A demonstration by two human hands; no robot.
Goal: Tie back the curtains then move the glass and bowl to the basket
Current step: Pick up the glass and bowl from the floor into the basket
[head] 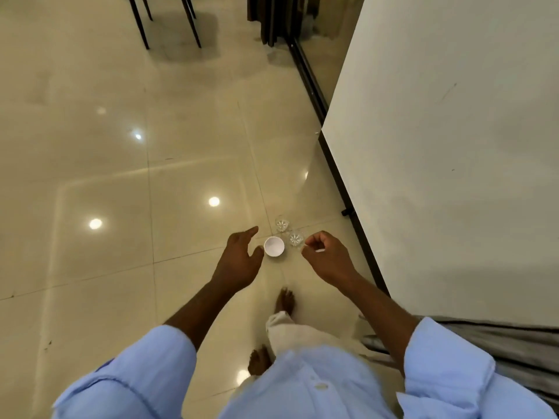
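A small white bowl (274, 246) stands on the glossy tiled floor. Just right of it is a clear glass (295, 238), and a second clear glass (282, 224) stands a little farther off. My left hand (239, 261) hovers left of the bowl with fingers spread and relaxed, holding nothing. My right hand (325, 258) hangs right of the nearer glass, fingers loosely curled, nothing in it. A grey curtain (496, 349) lies bunched at the lower right. A dark curtain (272, 19) hangs at the top centre. No basket is in view.
A white wall (453, 146) with a black track along its base runs down the right side. Black chair legs (165, 22) stand at the top left. My bare feet (284, 300) are on the tiles just behind the bowl.
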